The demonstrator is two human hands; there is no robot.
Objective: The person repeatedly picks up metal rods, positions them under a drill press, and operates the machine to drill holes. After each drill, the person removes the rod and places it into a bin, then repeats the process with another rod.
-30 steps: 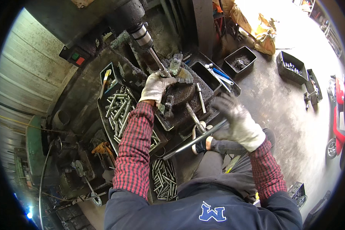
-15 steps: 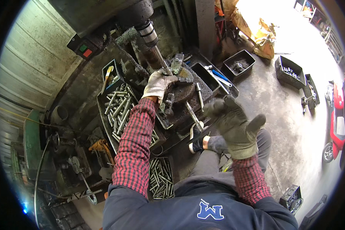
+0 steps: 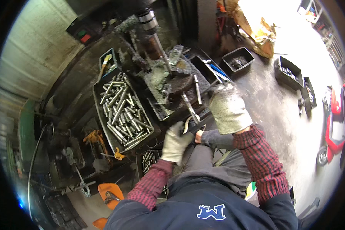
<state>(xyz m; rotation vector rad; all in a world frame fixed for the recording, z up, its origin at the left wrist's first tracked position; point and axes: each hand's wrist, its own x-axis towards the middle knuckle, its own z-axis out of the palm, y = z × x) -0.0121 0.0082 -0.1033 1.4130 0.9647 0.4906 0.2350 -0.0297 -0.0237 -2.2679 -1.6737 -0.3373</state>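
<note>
My left hand (image 3: pixel 176 143), in a pale work glove, is over my lap below the drill press table, slightly blurred. Its thumb and fingers stand apart, with nothing visible between them. My right hand (image 3: pixel 229 109), gloved too, is right of the table with its back turned up; its fingers are hidden. A long drill bit (image 3: pixel 161 53) hangs from the spindle (image 3: pixel 148 21), its tip down at the chip-covered vise (image 3: pixel 179 83). The vise's bar handle (image 3: pixel 190 108) points toward me. Right of the vise lies a slim metal rod (image 3: pixel 197 89).
A tray (image 3: pixel 156 132) heaped with metal pins (image 3: pixel 122 109) stands left of the vise, with a brush (image 3: pixel 104 66) in a small box behind. Blue-handled tool (image 3: pixel 219 71) lies at the table's right. Black bins (image 3: pixel 238 69) stand beyond. A switch box (image 3: pixel 83 35) is upper left.
My left hand has left the drill tip and come down toward my lap. The right hand has swung up and turned from an open, spread pose to showing its back.
</note>
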